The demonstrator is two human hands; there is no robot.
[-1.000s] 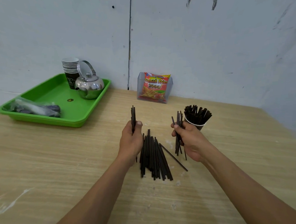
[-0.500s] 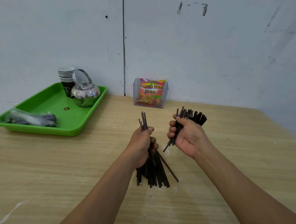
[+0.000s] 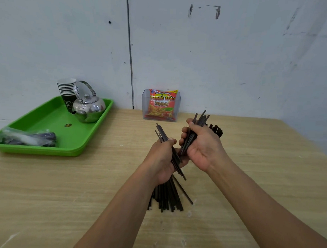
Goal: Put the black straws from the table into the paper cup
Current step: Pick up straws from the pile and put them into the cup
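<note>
Tabletop: pale wood grain, pushed up against a grey-white wall.
Left hand: raised above the tabletop, fingers and thumb curled tight round the left bundle of black straws, close beside the right hand.
Left bundle: tilted, upper ends leaning up and to the left, lower ends poking out below the fist toward the right.
Right hand: palm toward the camera, fingers clamped on the right bundle of black straws.
Right bundle: tilted the other way, tips fanning up and to the right above the fingers.
Pile of straws: flat on the tabletop beneath the left wrist, roughly parallel, with one stray straw angled off to the right.
Standing straws: dark tips showing just behind the right hand; paper cup under them hidden by that hand.
Green tray: at the far left of the tabletop, carrying a shiny kettle, a stack of cups just behind it, and a plastic bag at the near end.
Clear box: against the wall, holding a red and yellow snack packet.
</note>
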